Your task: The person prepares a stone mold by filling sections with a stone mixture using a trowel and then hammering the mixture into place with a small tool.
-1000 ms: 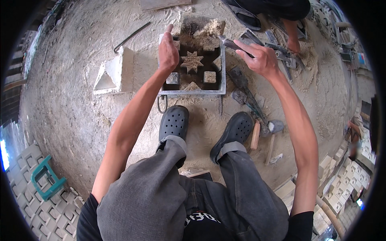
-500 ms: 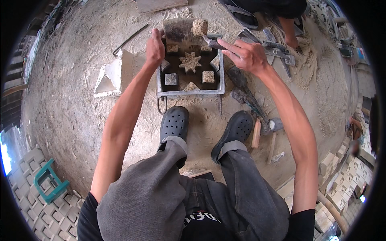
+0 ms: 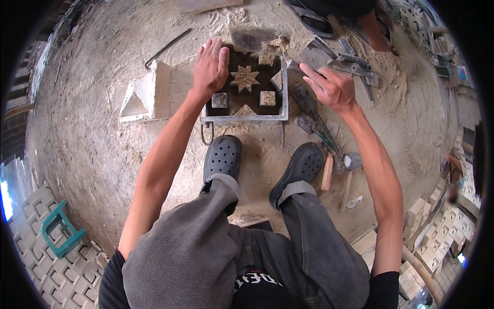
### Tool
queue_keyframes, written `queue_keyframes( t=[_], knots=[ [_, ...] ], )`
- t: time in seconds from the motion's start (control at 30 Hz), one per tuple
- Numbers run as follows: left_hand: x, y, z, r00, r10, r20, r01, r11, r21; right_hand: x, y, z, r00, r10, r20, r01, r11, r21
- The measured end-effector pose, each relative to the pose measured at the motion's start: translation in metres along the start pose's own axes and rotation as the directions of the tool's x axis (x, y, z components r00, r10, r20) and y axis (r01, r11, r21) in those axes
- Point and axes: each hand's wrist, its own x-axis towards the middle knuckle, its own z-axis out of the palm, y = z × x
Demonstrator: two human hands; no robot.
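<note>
A rectangular metal mould [image 3: 247, 118] lies on the ground in front of my feet, with a star-shaped core [image 3: 245, 79] and square blocks inside. My right hand [image 3: 332, 90] grips a trowel by its dark handle [image 3: 294, 66]. The broad trowel blade [image 3: 252, 36] is tilted over the far edge of the mould. A blurred clump of sandy mix [image 3: 270, 53] hangs between the blade and the mould's far right part. With fingers stretched out, my left hand [image 3: 210, 67] is over the mould's far left corner, hiding it. Whether it touches the frame I cannot tell.
A pale block with a triangular hollow [image 3: 146, 95] and a bent rod [image 3: 167, 47] lie left of the mould. Tools, including a hammer [image 3: 352, 160], lie to the right. Another person's hand [image 3: 378, 38] rests by a sand heap [image 3: 388, 69]. A green stool [image 3: 63, 232] stands lower left.
The trowel has moved right and tipped, and its clump of mix has dropped toward the mould. My left hand has shifted right, over the mould's corner.
</note>
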Motion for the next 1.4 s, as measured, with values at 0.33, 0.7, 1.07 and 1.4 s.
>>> queue_keyframes(
  t=[0.33,0.7,1.07,1.4],
  knots=[
    [-0.063,0.029,-0.034,0.962,0.205,0.178,-0.220,0.973,0.069,-0.003,-0.022,-0.004,0.996,0.086,0.031,-0.089,0.988,0.128],
    [-0.109,0.010,-0.055,0.987,-0.097,-0.127,0.100,0.995,0.025,0.006,-0.046,-0.012,0.970,0.229,0.078,-0.240,0.951,0.195],
    [-0.154,0.069,-0.036,0.999,-0.011,0.046,0.004,0.990,0.143,0.007,-0.053,-0.028,0.974,0.039,0.222,-0.104,0.953,0.286],
    [-0.161,0.105,-0.024,0.920,0.065,0.387,-0.141,0.975,0.172,-0.015,-0.030,-0.054,0.989,0.027,0.148,-0.057,0.977,0.205]
  ],
)
